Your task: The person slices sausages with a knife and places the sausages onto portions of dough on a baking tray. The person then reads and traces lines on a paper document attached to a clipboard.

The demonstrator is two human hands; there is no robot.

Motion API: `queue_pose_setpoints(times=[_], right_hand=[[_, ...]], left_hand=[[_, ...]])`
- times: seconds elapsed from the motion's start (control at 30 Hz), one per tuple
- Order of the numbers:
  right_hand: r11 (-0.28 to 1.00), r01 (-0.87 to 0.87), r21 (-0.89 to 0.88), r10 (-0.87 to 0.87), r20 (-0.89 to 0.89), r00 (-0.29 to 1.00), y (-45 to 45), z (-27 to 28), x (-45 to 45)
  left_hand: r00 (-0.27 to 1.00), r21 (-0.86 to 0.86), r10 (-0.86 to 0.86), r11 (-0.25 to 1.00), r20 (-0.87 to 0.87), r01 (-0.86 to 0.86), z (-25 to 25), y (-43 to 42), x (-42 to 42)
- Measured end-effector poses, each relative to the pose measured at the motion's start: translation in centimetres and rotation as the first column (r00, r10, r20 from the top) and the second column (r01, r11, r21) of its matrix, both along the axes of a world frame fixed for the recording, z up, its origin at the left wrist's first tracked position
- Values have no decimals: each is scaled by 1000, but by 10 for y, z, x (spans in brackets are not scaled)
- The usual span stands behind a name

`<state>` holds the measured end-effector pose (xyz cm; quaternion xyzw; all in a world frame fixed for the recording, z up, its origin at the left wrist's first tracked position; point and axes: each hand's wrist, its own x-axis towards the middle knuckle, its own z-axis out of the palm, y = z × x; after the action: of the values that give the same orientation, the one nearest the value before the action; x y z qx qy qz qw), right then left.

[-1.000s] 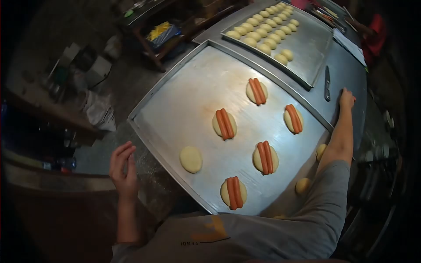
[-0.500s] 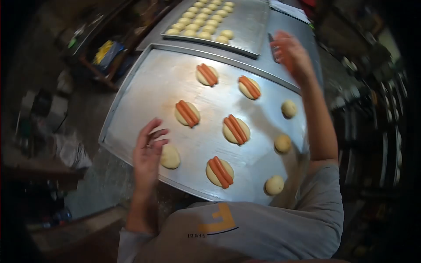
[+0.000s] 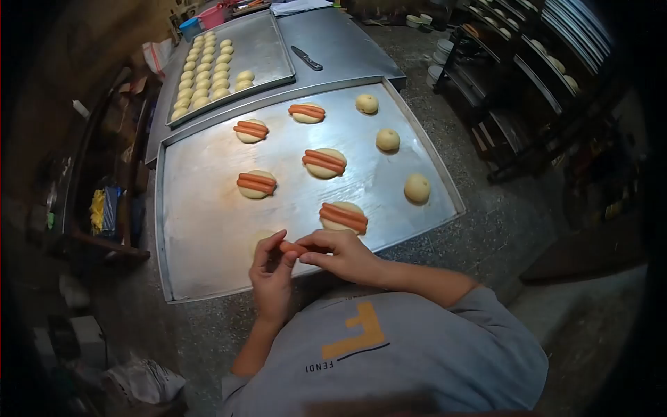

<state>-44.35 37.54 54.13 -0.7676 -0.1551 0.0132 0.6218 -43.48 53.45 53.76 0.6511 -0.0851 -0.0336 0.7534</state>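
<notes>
The left hand and the right hand are pinching a slender orange-red sausage, its length running between them; it is hovering beside the pale flat dough round, left hand nearer.

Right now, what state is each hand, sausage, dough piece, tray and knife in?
Left hand: pinching a sausage
Right hand: pinching the same sausage
Pinched sausage: partly hidden
Five dough rounds: flattened, topped with sausages
Dough round beyond the left hand: partly hidden, no topping visible
Three dough balls: rounded, untopped
Near tray: partly filled
Far tray: partly filled
Knife: lying flat, unheld
</notes>
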Motion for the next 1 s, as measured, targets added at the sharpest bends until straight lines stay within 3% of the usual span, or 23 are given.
queue_pose_setpoints(times=[0.13, 0.27, 0.47, 0.6, 0.77, 0.93, 1.0], right_hand=[[979, 122, 165, -102, -124, 987, 31, -11, -23], [979, 201, -1, -201, 27, 979, 52, -8, -38], [991, 135, -23, -135, 26, 991, 68, -10, -46], [995, 90, -40, -85, 106, 991, 73, -15, -45], [994, 76, -84, -46, 313, 949, 78, -19, -40], [984, -13, -177, 82, 390, 917, 80, -16, -37], [989, -50, -141, 94, 319, 943, 82, -14, -38]], left_hand=[[994, -36, -75, 997, -84, 72, 1, 18, -20], [985, -62, -146, 988, -93, 140, -7, 37, -26], [960, -62, -199, 980, -198, 191, -12, 64, -36], [977, 49, -204, 977, -58, 207, -24, 73, -33], [960, -39, -255, 965, 116, 261, -23, 77, -34], [914, -39, -404, 914, 31, 405, -19, 98, -29], [936, -58, -343, 936, 78, 347, -20, 96, -31]])
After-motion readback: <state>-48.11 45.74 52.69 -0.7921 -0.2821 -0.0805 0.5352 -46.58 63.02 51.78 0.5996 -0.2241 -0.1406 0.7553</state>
